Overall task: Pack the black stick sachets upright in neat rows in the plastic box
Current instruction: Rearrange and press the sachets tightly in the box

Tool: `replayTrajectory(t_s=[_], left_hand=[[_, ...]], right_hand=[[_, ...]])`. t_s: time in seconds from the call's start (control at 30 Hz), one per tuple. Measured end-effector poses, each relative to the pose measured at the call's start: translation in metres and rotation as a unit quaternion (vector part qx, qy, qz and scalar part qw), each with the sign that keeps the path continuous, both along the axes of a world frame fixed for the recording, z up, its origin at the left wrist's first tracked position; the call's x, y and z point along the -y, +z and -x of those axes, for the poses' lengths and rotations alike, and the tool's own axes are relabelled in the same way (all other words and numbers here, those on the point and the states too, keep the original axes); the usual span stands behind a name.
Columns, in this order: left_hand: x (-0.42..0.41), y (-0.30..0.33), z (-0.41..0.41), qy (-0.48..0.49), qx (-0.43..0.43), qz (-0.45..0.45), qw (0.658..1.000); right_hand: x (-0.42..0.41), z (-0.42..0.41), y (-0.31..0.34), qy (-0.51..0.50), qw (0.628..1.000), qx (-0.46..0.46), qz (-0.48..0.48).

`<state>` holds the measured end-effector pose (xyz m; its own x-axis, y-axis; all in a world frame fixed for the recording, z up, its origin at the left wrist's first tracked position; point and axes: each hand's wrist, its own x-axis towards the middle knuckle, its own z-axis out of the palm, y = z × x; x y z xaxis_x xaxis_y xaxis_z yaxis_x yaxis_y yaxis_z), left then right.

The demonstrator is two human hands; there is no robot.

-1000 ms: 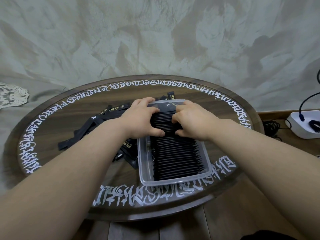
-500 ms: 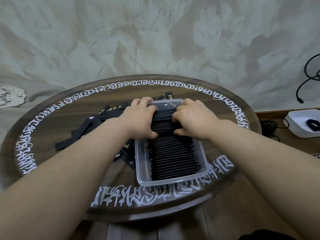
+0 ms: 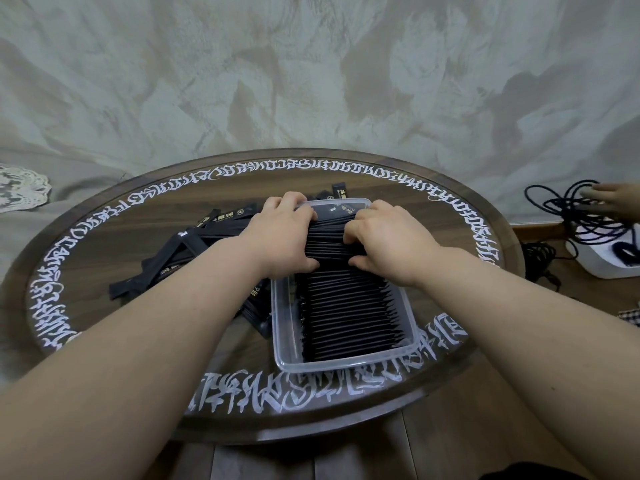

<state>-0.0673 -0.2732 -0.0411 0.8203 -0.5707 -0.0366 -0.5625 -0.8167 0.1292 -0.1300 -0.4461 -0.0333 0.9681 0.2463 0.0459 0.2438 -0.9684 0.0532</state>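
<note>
A clear plastic box (image 3: 287, 327) stands on the round wooden table (image 3: 104, 258), packed with a row of black stick sachets (image 3: 349, 317) standing on edge. At the far half of the box, a bundle of sachets (image 3: 327, 242) is held between both hands. My left hand (image 3: 280, 237) grips its left end, fingers curled over the top and thumb at the near side. My right hand (image 3: 388, 240) grips the right end the same way. A loose pile of sachets (image 3: 180, 254) lies on the table left of the box.
White script runs round the table's rim. Black cables (image 3: 575, 216) and a white device (image 3: 609, 261) sit on the floor at the right, where another person's hand (image 3: 609, 195) reaches in. A lace doily (image 3: 20, 188) lies at far left.
Both hands keep their hold on the bundle over the far half of the box. Another person's hand has come in at the right edge, and the cables there have shifted.
</note>
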Motion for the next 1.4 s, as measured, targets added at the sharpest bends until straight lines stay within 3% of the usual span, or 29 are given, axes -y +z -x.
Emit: replayTrajectory(t_s=[0.2, 0.43, 0.7, 0.83, 1.1, 1.23, 1.4], left_hand=[[-0.001, -0.001, 0.0, 0.002, 0.003, -0.001, 1.0], [-0.003, -0.004, -0.001, 0.004, 0.017, -0.006, 1.0], [0.007, 0.004, -0.001, -0.047, 0.051, -0.217, 0.974], [0.012, 0.006, 0.002, -0.079, 0.092, -0.249, 0.961], [0.016, 0.003, 0.005, -0.15, 0.18, -0.167, 0.958], [0.018, 0.001, 0.003, -0.126, 0.1, -0.135, 0.978], [0.021, 0.001, 0.007, -0.101, 0.07, -0.1, 0.987]], right_hand=[[-0.001, 0.004, -0.001, -0.033, 0.999, 0.036, -0.023], [0.004, 0.0, 0.002, 0.009, 0.999, -0.022, -0.022], [0.002, 0.004, -0.002, -0.019, 0.998, 0.035, -0.043], [0.008, 0.004, -0.003, -0.026, 0.997, 0.03, -0.064], [0.01, 0.005, -0.007, -0.057, 0.993, 0.038, -0.095], [0.012, 0.006, -0.008, -0.07, 0.99, 0.031, -0.115], [0.015, 0.004, -0.013, -0.075, 0.988, 0.037, -0.13]])
